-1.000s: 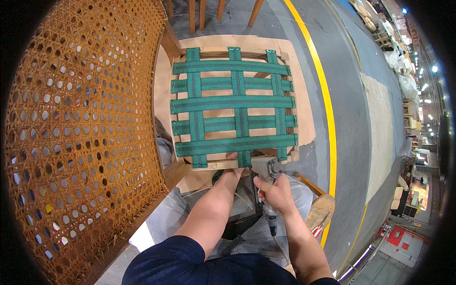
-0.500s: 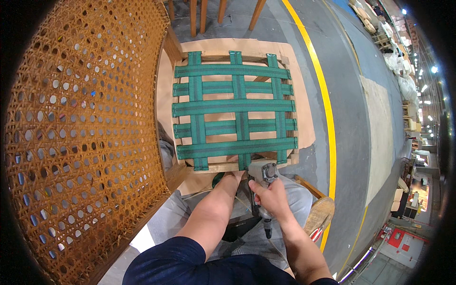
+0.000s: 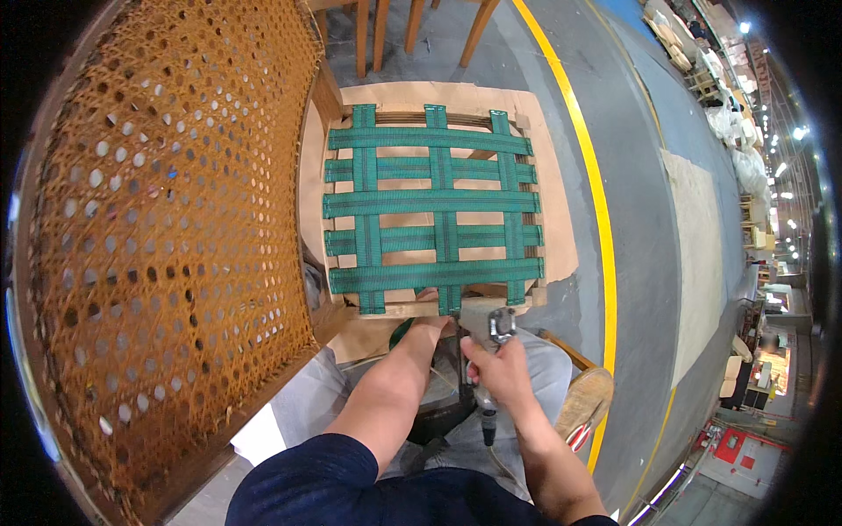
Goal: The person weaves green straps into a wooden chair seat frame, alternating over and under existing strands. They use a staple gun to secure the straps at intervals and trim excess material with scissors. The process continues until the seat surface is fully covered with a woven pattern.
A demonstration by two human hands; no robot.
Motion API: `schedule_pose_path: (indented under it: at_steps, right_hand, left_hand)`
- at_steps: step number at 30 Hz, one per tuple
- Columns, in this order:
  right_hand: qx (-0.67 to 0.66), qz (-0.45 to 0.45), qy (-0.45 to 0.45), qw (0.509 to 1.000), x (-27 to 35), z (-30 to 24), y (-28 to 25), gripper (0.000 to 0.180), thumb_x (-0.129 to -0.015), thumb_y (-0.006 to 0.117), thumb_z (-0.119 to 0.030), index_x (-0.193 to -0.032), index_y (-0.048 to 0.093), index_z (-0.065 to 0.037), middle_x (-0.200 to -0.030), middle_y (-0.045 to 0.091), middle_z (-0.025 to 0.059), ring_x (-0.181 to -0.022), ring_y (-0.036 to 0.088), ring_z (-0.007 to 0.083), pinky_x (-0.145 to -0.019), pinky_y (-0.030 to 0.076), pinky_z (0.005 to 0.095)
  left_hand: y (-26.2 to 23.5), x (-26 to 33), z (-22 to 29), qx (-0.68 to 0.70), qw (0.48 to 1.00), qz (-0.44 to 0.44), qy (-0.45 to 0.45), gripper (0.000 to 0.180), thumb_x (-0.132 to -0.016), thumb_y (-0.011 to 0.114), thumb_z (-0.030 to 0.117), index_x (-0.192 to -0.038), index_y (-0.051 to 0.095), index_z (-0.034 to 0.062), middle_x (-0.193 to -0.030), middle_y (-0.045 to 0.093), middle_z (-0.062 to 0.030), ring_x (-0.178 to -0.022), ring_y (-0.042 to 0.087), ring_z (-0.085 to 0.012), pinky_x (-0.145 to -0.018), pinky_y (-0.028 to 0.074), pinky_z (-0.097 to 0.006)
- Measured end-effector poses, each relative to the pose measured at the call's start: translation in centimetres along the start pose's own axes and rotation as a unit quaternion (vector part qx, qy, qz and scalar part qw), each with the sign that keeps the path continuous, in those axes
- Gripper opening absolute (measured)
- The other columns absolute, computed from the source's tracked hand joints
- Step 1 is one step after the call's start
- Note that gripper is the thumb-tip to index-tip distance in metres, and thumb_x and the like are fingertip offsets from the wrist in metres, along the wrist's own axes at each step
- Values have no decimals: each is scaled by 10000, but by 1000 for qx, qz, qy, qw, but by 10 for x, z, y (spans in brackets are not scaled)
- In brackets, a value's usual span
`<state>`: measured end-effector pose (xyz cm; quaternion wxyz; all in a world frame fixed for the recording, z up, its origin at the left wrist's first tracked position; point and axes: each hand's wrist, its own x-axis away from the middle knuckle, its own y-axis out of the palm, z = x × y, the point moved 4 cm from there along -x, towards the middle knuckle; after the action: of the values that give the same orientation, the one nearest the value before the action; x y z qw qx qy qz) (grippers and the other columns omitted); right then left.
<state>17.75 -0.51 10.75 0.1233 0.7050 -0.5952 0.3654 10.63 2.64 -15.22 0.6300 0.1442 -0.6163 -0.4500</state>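
We see the staple gun [image 3: 488, 329] pressed to the near rail of the wooden seat frame [image 3: 412, 309], right where a green webbing strap [image 3: 447, 210] ends. Our right hand [image 3: 498, 373] is clenched around its grip. Our left hand [image 3: 431, 317] presses on that rail, mostly hidden. A woven cane chair back [image 3: 167, 237] stands left.

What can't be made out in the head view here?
- Left hand: fingers hidden under the green webbing and seat frame edge.
- Stapler nose: contact point hidden by the tool body and right hand.
- Chair legs: cut off by the top edge.
- Far shelving: too small, bent by fisheye.
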Motion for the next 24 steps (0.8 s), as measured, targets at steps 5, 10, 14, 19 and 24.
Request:
schedule_pose_path:
  at_steps: [5, 10, 14, 19, 24]
  right_hand:
    - [-17, 39, -37, 998, 34, -18, -46, 143, -943, 706, -117, -996, 661, 9, -726, 627, 13, -533, 578, 104, -464, 452, 262]
    - [-36, 64, -64, 995, 52, -3, -73, 181, -943, 724, -150, -1002, 666, 12, -737, 636, 12, -543, 583, 93, -459, 448, 264]
    - [-53, 29, -74, 995, 55, -15, -62, 173, -945, 721, -150, -982, 664, 9, -749, 639, 14, -553, 586, 98, -466, 451, 265]
    - [-62, 18, -65, 996, 44, -5, -62, 172, -944, 729, -155, -958, 654, -1, -763, 642, 19, -546, 583, 102, -461, 446, 269]
    - [-66, 1, -49, 997, 14, 2, -47, 180, -948, 728, -172, -975, 642, -16, -759, 644, 16, -534, 577, 102, -455, 442, 271]
  left_hand:
    - [-16, 37, -6, -140, 969, -35, -199, 326, -1021, 521, 366, -1012, 687, 85, -880, 710, -95, -765, 699, -230, -680, 579, -346]
    - [13, 83, 34, -793, 566, 67, -215, 298, -926, 649, 320, -1043, 712, 53, -834, 733, -129, -697, 704, -252, -619, 575, -371]
    - [10, 103, 44, -680, 731, -12, -56, 246, -871, 665, 180, -1072, 721, 49, -1016, 733, -84, -924, 677, -187, -780, 545, -351]
    - [47, 154, 47, -532, 823, -160, -117, 223, -970, 654, 180, -1134, 706, 40, -1014, 740, -73, -918, 669, -170, -796, 529, -346]
    - [89, 139, 113, -428, 902, -46, -34, 252, -1044, 586, 262, -1012, 700, 39, -877, 746, -36, -725, 657, -116, -576, 525, -314]
